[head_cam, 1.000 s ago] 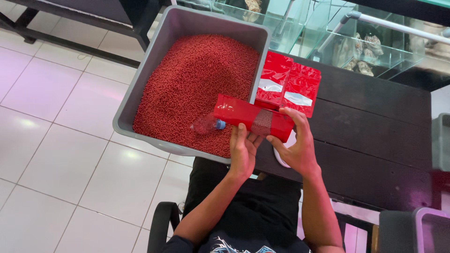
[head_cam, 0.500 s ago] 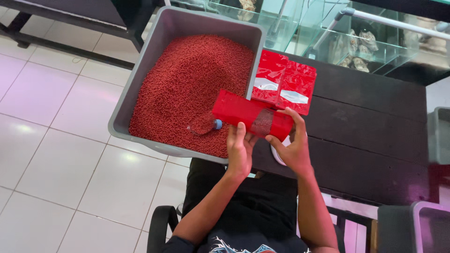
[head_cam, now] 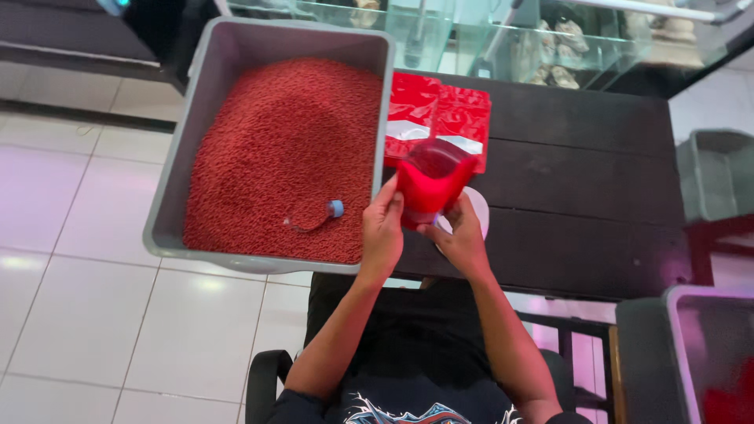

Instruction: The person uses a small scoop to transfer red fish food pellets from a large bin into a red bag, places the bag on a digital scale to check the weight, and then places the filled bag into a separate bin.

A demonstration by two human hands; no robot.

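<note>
— Where is the red pouch [head_cam: 430, 182] held?
— Upright above the counter [head_cam: 581, 196], beside the grey tub [head_cam: 220, 86]; it is clasped by the fingers of the left hand [head_cam: 382, 230] and right hand [head_cam: 463, 239].

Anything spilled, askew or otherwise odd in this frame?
No spill shows. One oddity: a clear scoop bottle with a blue cap lies on its side, half sunk in the red pellets of the grey bin. The left hand and right hand hold an open red pouch upright.
</note>
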